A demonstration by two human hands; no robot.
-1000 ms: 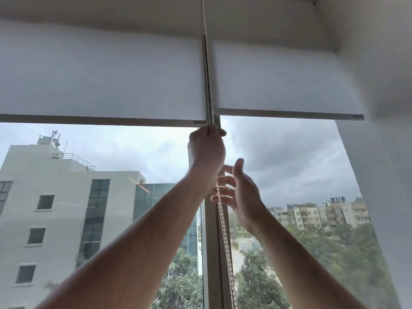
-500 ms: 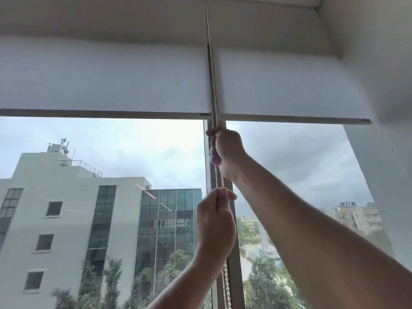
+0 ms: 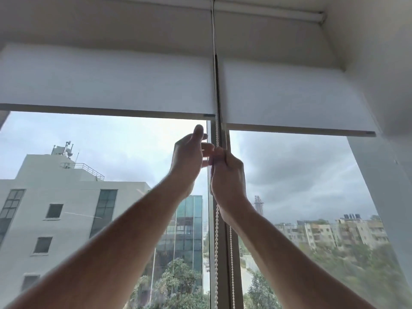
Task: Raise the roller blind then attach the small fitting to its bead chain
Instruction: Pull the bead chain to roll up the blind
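Person is standing at the window, both arms reaching up toward the mullion (image 3: 223, 253) between two panes.

Right hand (image 3: 227, 175): grip is closing fully around the bead chain (image 3: 216, 241), fist wrapped on it just below the blind's bottom edge. Two strands are hanging down from under the fist along the mullion, toward 6 o'clock, and a single run is rising above it toward 12 o'clock, into the gap between the blinds.

Left hand (image 3: 189, 157): sitting at 9 o'clock of the right hand, just beside it. Grip is open, fingers loosely spread and blurred, fingertips nearly touching the right fist; it is holding nothing that I can make out.

Right roller blind (image 3: 289, 97): hanging partly raised, its bottom bar (image 3: 298, 130) sitting a little lower than the bottom bar of the left roller blind (image 3: 107, 79).

Small fitting: cannot tell where it is; not distinguishable in either hand.

Outside, a white building (image 3: 66, 197) is showing at 8 o'clock under grey cloud.
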